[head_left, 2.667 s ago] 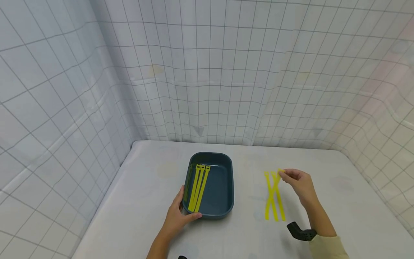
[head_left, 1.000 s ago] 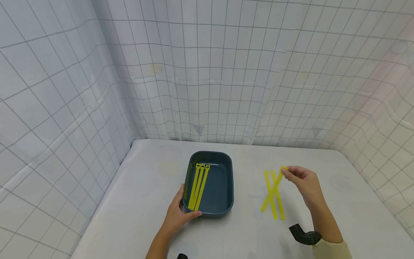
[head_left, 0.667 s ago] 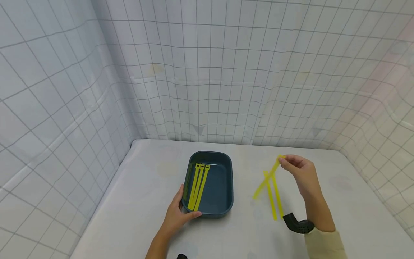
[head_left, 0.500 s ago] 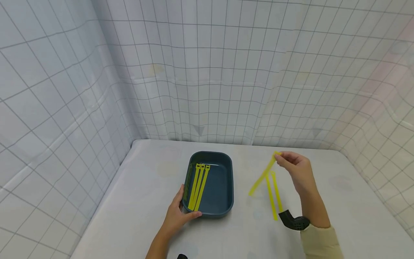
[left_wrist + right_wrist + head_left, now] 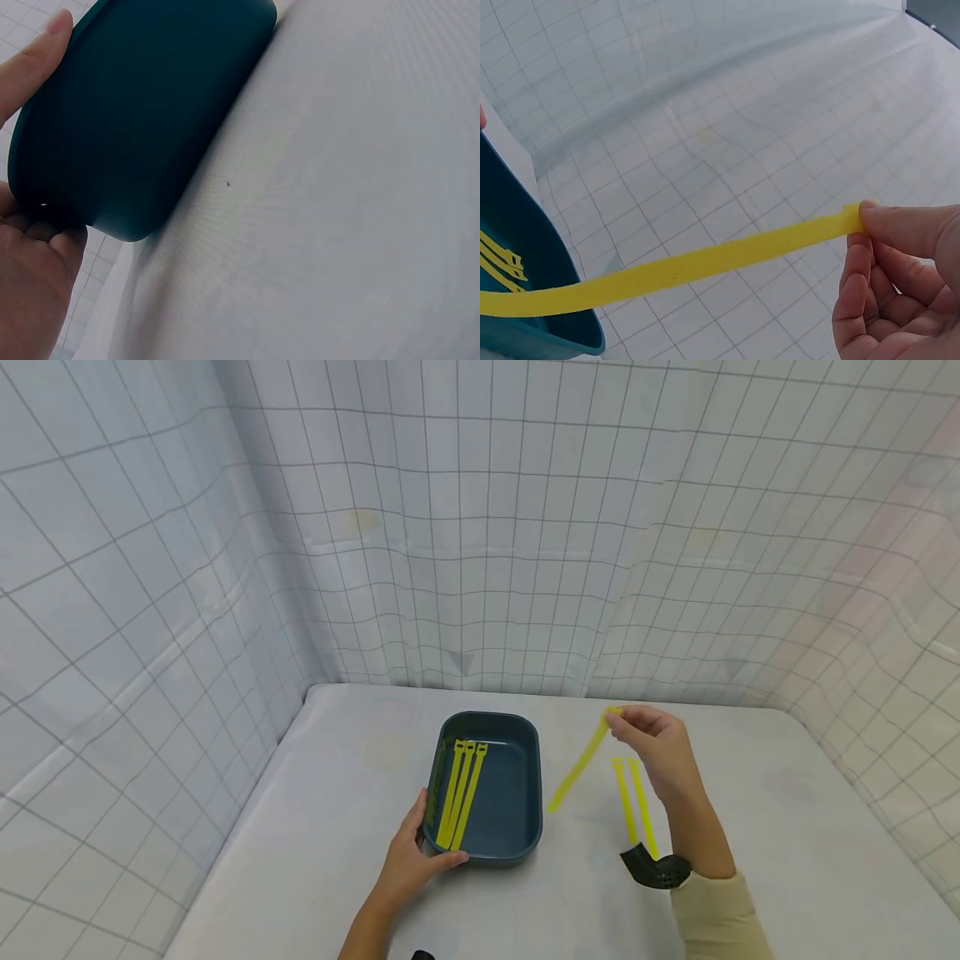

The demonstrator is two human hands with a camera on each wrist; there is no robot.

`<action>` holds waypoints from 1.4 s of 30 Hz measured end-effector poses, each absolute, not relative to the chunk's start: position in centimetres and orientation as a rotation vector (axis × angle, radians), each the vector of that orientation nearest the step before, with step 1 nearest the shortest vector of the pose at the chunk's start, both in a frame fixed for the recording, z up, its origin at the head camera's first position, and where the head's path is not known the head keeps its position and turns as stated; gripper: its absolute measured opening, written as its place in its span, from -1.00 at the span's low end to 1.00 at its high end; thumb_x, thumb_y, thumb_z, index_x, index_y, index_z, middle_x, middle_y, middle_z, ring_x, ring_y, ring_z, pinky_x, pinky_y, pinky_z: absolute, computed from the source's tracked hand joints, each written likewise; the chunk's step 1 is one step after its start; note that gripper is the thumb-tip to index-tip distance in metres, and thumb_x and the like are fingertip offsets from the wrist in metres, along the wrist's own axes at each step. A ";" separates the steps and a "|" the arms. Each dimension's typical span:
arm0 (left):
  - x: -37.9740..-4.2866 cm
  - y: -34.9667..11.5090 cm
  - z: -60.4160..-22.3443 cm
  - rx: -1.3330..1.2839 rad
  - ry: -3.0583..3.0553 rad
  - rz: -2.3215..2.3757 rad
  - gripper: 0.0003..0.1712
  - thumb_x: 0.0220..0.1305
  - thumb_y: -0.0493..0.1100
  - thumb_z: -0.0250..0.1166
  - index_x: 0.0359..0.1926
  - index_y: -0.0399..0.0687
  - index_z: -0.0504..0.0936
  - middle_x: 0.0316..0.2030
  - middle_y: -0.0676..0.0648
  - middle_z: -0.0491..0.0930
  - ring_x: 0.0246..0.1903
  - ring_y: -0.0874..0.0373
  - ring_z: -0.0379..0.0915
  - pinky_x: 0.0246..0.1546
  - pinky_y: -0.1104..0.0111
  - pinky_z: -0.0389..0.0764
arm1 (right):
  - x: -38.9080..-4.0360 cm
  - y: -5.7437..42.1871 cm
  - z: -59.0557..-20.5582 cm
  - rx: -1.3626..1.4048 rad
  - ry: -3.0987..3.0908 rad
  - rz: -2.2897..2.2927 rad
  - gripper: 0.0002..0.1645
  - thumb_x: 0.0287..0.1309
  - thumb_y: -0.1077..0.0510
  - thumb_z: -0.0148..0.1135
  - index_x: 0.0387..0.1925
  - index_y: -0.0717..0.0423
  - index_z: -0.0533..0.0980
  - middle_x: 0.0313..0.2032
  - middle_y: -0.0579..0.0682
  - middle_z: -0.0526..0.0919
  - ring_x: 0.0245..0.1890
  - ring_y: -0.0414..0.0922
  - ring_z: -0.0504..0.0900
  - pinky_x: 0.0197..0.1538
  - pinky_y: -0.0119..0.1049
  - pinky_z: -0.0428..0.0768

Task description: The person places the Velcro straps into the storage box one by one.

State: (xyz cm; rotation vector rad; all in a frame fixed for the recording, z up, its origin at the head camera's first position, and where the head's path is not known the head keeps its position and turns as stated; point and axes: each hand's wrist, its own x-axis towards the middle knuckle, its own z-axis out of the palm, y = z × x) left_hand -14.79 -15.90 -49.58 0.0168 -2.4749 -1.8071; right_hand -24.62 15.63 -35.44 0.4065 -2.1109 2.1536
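My left hand [image 5: 408, 862] grips the near left corner of a dark teal rectangular tray [image 5: 513, 797], thumb over the front rim and fingers along the left side. Inside, several yellow cable ties [image 5: 462, 793] lie side by side against the left wall, slotted heads at the far end. Between thumb and fingertips, my right hand [image 5: 663, 752] pinches the head of another cable tie [image 5: 705, 262]. Its strap slants down and left through the air, the tail close to the tray's right rim in the head view. Below that hand, two cable ties [image 5: 624, 797] lie on the table.
A white cloth covers the table [image 5: 300, 860]. White sheets with a dark grid [image 5: 525, 527] hang behind it and at both sides. The black wrist camera [image 5: 656, 868] on my right arm overlaps the near ends of the two loose ties.
My right hand has lifted one cable tie off the crossed group and carried it left toward the tray. Two ties stay on the table. My left hand and the tray have not moved.
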 end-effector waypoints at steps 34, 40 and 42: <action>-14.9 -15.8 -50.1 0.072 -2.494 -1.793 0.29 -0.22 -0.03 0.55 0.42 -0.13 -0.09 0.37 -0.19 -0.03 0.31 -0.04 -0.04 0.22 0.17 0.11 | -24.8 5.6 -40.1 0.524 -2.304 2.322 -0.71 0.11 0.15 0.27 -0.26 0.35 0.57 -0.35 0.05 0.62 -0.25 0.13 0.51 -0.05 -0.09 0.53; -14.9 -15.8 -49.9 0.045 -2.480 -1.806 0.28 -0.21 -0.05 0.54 0.42 -0.13 -0.09 0.37 -0.18 -0.01 0.31 -0.03 -0.02 0.22 0.19 0.11 | -25.2 4.8 -40.9 0.505 -2.347 2.338 -0.69 0.11 0.16 0.27 -0.23 0.39 0.55 -0.34 0.06 0.63 -0.21 0.15 0.54 -0.03 -0.08 0.52; -14.9 -15.8 -49.8 0.037 -2.476 -1.811 0.27 -0.20 -0.05 0.54 0.42 -0.14 -0.09 0.37 -0.17 -0.01 0.31 -0.02 -0.02 0.21 0.19 0.11 | -25.5 4.6 -41.3 0.467 -2.381 2.311 -0.69 0.10 0.16 0.28 -0.23 0.36 0.56 -0.34 0.04 0.63 -0.19 0.16 0.54 -0.05 -0.15 0.55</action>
